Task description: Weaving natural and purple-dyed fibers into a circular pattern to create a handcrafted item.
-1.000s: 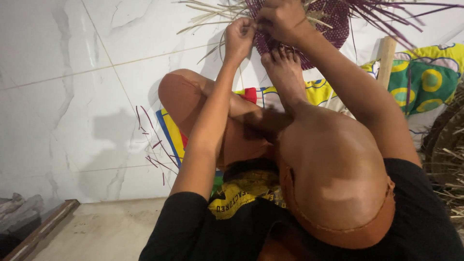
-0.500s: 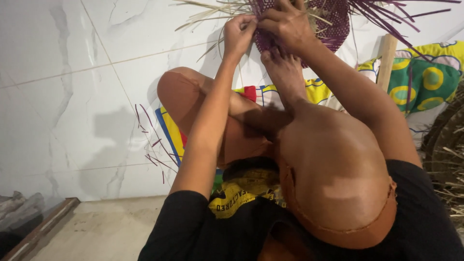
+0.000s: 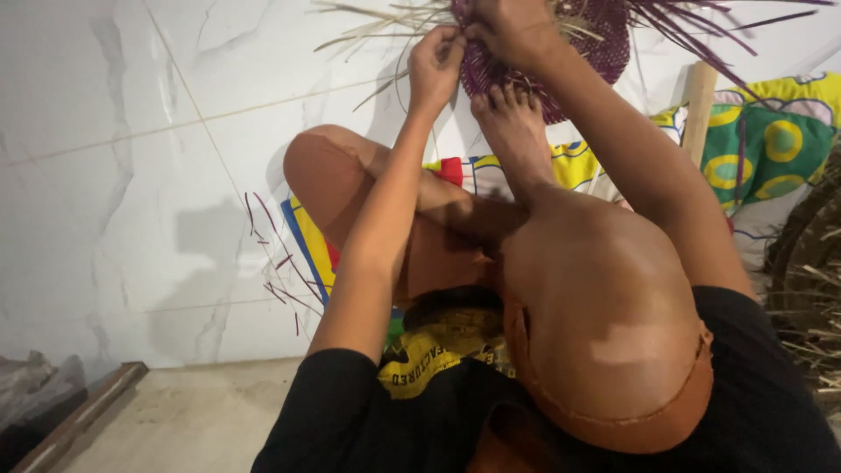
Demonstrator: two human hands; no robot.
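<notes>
Purple woven basket base (image 3: pixel 587 52) is lying on the white marble-patterned floor (image 3: pixel 105 175) at the top of the view, partly cut off by the frame edge, and the person's bare foot (image 3: pixel 512 123) is pressing down on its near rim. It is rounded and tightly plaited, with a rough, ribbed texture, and loose purple strips (image 3: pixel 701 35) are fanning out from it to the right while pale natural strips (image 3: pixel 377 22) are sticking out to the left. The floor is looking smooth and glossy, with thin grout lines running across it. Under the person's legs a brightly printed cloth (image 3: pixel 771 140) in yellow, green, blue and red is spreading out, soft and creased, and a pale wooden stick (image 3: pixel 698 105) is lying on it just right of the foot. A few stray purple offcuts (image 3: pixel 280 271) are resting on the floor left of the knee.

Right hand (image 3: pixel 512 31) is curling closed over the weave near its centre, gripping it, and left hand (image 3: pixel 435 61) is pinching shut on a strip at the basket's left edge; the fingertips themselves are hard to make out.

As a judgement, the thin strips are looking stiff and brittle, so a sharp bend could be cracking one, and if the foot is slipping on the polished floor the weave could be loosening.
</notes>
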